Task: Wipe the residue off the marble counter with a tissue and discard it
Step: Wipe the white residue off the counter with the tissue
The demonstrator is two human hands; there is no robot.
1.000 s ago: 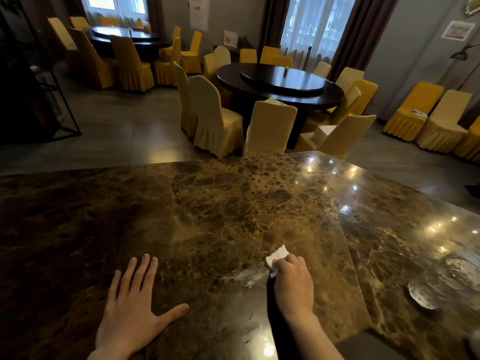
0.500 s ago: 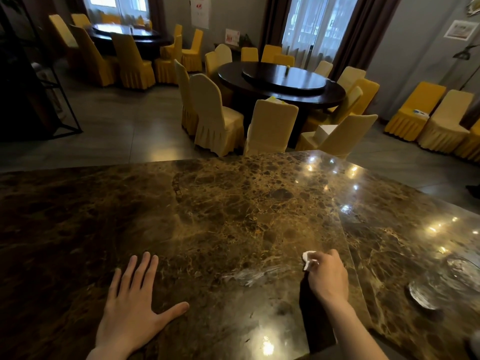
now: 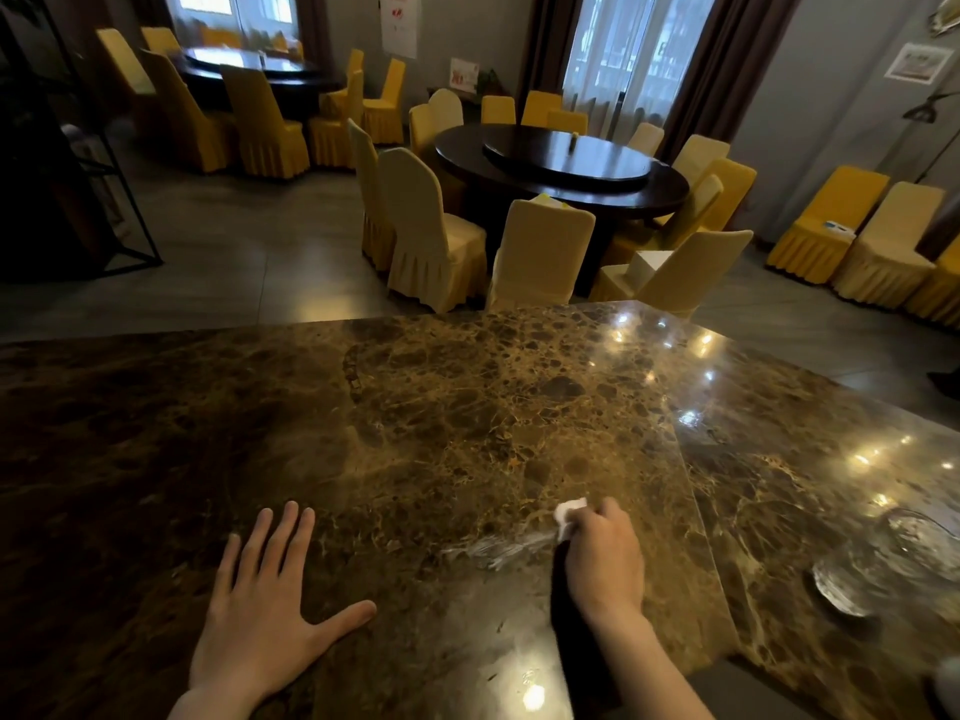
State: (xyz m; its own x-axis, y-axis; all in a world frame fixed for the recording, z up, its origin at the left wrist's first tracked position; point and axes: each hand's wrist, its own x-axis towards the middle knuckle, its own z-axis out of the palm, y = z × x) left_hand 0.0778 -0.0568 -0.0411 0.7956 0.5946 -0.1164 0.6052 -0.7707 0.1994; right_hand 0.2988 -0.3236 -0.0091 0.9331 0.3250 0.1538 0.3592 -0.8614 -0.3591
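As the right hand (image 3: 602,561), fingers closed on the tissue (image 3: 569,513), swings back from 3 o'clock onto the residue (image 3: 498,550), wiping continues; left hand (image 3: 260,613) stays splayed flat on the counter (image 3: 467,407) at 9 o'clock

The room is dim and warm-toned. Daylight enters through the curtained windows (image 3: 613,59) at the back, which are blown out to pale white. The polished marble worktop (image 3: 467,418) throws back small bright points of ceiling light on its right side and a glare patch at the near edge. Its left part sinks into deep shadow. The right hand (image 3: 602,558) casts a dark shadow just to its left. Straight lines bow toward the frame edges, and the corners look soft.
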